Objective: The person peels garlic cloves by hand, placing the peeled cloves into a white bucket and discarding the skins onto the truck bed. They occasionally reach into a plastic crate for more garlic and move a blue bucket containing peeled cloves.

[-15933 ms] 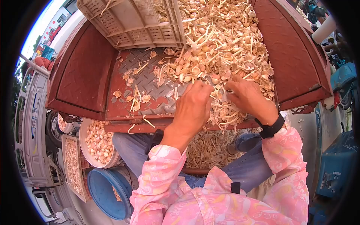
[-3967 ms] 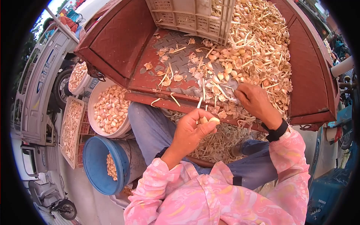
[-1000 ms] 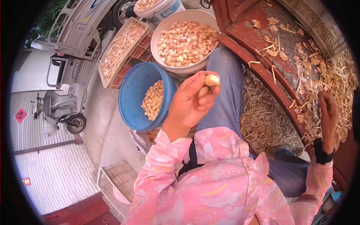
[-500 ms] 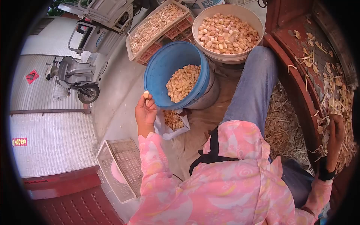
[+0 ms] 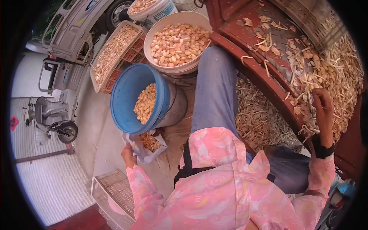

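My left hand (image 5: 129, 155) is closed, fingers curled, beside the white bag (image 5: 158, 153) of peelings on the floor. Whatever it may hold is hidden. Above the bag stands a tilted blue bucket (image 5: 124, 96) with peeled garlic cloves (image 5: 146, 103) inside. On the right, my right hand (image 5: 324, 109) is closed at the near edge of a heap of garlic cloves and dry stalks (image 5: 322, 78) on the red-brown table (image 5: 239, 36). A pale bit shows at its fingertips, too small to name.
A white tub (image 5: 151, 63) of garlic cloves stands beyond my knee, with another bucket (image 5: 163, 13) behind it. Left of them is a crate (image 5: 115, 48) of stalks. A plastic basket (image 5: 115, 184) lies near my left sleeve. Farther off stand a scooter (image 5: 48, 111) and a vehicle.
The view has turned right. My left hand has dropped from the blue bucket's rim to beside the bag, and the garlic clove it held no longer shows. My right hand stays at the heap.
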Motion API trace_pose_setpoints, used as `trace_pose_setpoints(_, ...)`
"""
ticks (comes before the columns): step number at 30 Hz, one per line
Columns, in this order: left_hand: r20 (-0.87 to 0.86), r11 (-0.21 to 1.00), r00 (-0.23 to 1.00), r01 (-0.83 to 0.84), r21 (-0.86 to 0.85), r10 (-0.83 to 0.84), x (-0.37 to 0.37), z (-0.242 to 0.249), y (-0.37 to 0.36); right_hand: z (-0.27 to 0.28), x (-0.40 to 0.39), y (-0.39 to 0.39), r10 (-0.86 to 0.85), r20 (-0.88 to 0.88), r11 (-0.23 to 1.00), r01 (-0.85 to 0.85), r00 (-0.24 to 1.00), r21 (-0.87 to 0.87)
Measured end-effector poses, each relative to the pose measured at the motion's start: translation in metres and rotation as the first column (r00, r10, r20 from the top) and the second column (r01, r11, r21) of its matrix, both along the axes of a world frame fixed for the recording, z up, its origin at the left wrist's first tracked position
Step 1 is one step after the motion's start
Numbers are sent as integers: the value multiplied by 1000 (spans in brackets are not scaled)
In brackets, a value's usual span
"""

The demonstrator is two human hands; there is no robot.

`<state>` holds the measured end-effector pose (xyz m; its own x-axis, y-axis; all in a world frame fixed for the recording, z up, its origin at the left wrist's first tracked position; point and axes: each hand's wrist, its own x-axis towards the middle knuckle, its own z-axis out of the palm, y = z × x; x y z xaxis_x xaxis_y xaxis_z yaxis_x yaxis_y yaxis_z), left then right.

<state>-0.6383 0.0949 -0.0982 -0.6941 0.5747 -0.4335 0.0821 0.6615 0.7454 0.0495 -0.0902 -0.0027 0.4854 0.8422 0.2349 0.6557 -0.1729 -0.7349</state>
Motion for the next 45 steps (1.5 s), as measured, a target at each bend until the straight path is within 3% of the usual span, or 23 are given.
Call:
trace_pose_setpoints(1, 215, 969, 965, 99, 225, -149, -47, -45, -1, 8, -5, 4, -76, -12, 997, 77, 997, 23)
trace_pose_setpoints(2, 330, 942, 909, 155, 297, -253, -46, -41, 3, 11, -3, 6, -143, -92, 986, 150, 985, 72)
trace_pose_setpoints(3, 534, 929, 837, -93, 357, -122, -15, -18, 16, 10, 8, 5, -174, -94, 980, 182, 980, 80)
trace_pose_setpoints(4, 93, 919, 996, -24, 392, -13, 8, 0, 32, 12, 15, 7, -188, 29, 973, 182, 982, 143)
trace_pose_setpoints(5, -389, 907, 911, 44, 418, 135, 23, 17, 43, 6, 23, 6, -250, 0, 957, 247, 968, 154)
trace_pose_setpoints(7, -509, 776, 858, 277, 566, 65, 65, 58, 70, 22, 29, 8, -269, 125, 963, 270, 955, 10)
trace_pose_setpoints(10, -270, 540, 909, 408, 736, -319, 162, 111, 101, 18, 36, 24, -219, 284, 970, 240, 933, -40)
trace_pose_setpoints(13, -44, 346, 662, 446, 826, -748, 282, 134, 101, 10, 43, 45, -141, 510, 963, 237, 849, -128)
trace_pose_setpoints(14, 3, 280, 515, 462, 842, -857, 324, 135, 90, 4, 47, 50, -85, 474, 967, 187, 876, -173)
trace_pose_setpoints(18, 123, 111, 18, 577, 809, -992, 460, 138, 30, 10, 59, 60, 56, 451, 942, 102, 891, -319)
trace_pose_setpoints(19, 111, 34, -85, 627, 778, -990, 483, 142, 15, 11, 57, 58, 15, 415, 966, 94, 910, -239)
trace_pose_setpoints(21, 190, 7, -199, 675, 738, -961, 522, 132, -8, 19, 53, 51, -52, 344, 994, 81, 938, -70)
trace_pose_setpoints(22, 172, -32, -244, 656, 754, -955, 540, 125, -18, 42, 32, 49, -155, 113, 972, 172, 981, -159)
trace_pose_setpoints(25, 287, 19, -304, 655, 755, -909, 578, 103, -36, 44, 8, 35, -241, -90, 967, 230, 966, -112)
trace_pose_setpoints(30, 336, 26, -334, 673, 739, -881, 586, 93, -45, 30, -6, 24, -132, 245, 989, 111, 961, 97)
trace_pose_setpoints(31, 342, 28, -339, 673, 739, -877, 585, 91, -45, 26, -5, 23, -149, -7, 982, 149, 989, 112)
trace_pose_setpoints(33, 463, 139, -395, 623, 769, -793, 580, 87, -44, 20, -3, 23, -137, -490, 968, 221, 861, 118)
trace_pose_setpoints(34, 515, 197, -426, 596, 778, -744, 578, 86, -42, 21, 3, 22, -105, -581, 970, 211, 807, 118)
trace_pose_setpoints(35, 588, 269, -445, 594, 758, -675, 576, 85, -39, 25, 9, 20, -163, -420, 987, 148, 893, -69)
trace_pose_setpoints(37, 714, 414, -478, 591, 692, -512, 570, 85, -34, 40, 16, 16, -150, -49, 884, 112, 988, -453)
trace_pose_setpoints(38, 733, 440, -482, 590, 676, -480, 567, 85, -30, 43, 9, 18, -109, 108, 857, 149, 988, -494)
trace_pose_setpoints(42, 763, 488, -460, 589, 645, -453, 557, 86, -11, 28, 13, 39, -136, 282, 975, 178, 950, -130)
trace_pose_setpoints(45, 770, 488, -415, 602, 632, -485, 554, 88, 0, 13, 39, 66, -30, 461, 987, 99, 887, -127)
